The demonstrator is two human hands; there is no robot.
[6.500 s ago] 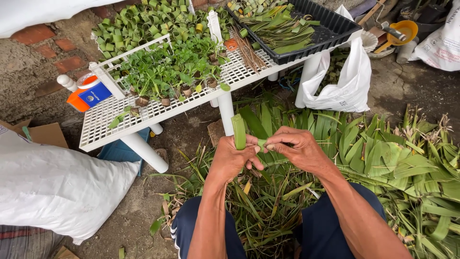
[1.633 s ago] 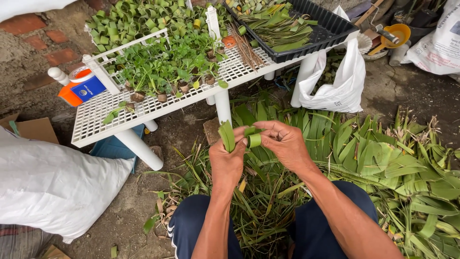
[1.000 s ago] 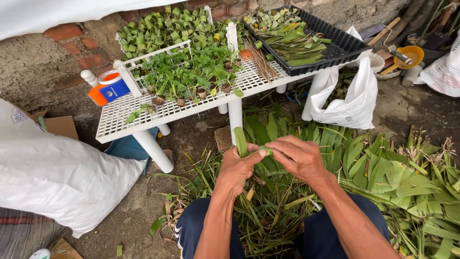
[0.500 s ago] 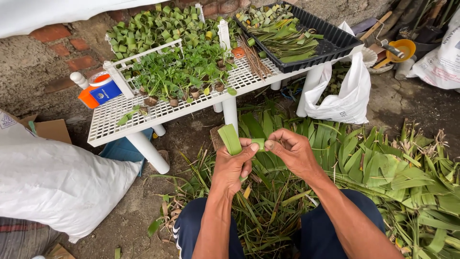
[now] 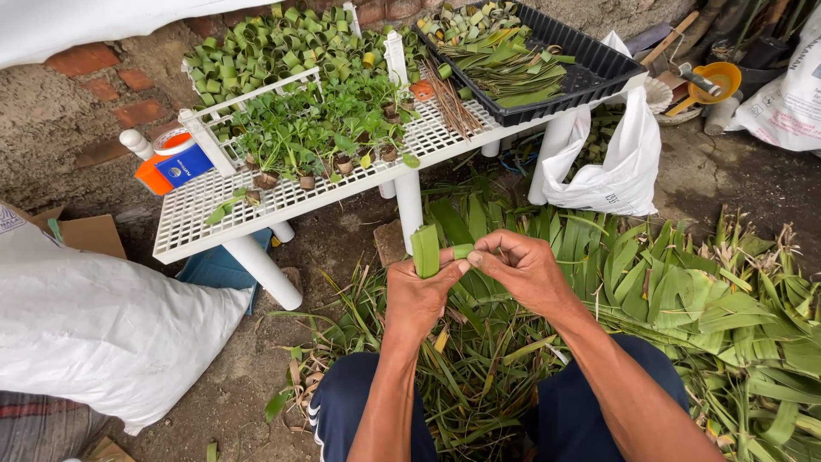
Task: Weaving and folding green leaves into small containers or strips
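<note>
The left hand [image 5: 419, 295] pinches a flat green leaf strip [image 5: 425, 251] upright between thumb and fingers, knuckles toward the camera. The right hand [image 5: 522, 272] closes its fingertips on the strip's folded end just to the right. Both forearms reach forward from the near edge, above long green leaves [image 5: 684, 299] heaped on the ground, near a white plastic grid table [image 5: 197, 222].

Brick wall [image 5: 103, 94], perhaps daylit dirt floor [image 5: 256, 359]

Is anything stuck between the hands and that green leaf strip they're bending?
No. Both hands touch it directly: the left hand pinches the leaf strip upright, and the right hand grips its folded end. Nothing visible sits between them.
</note>
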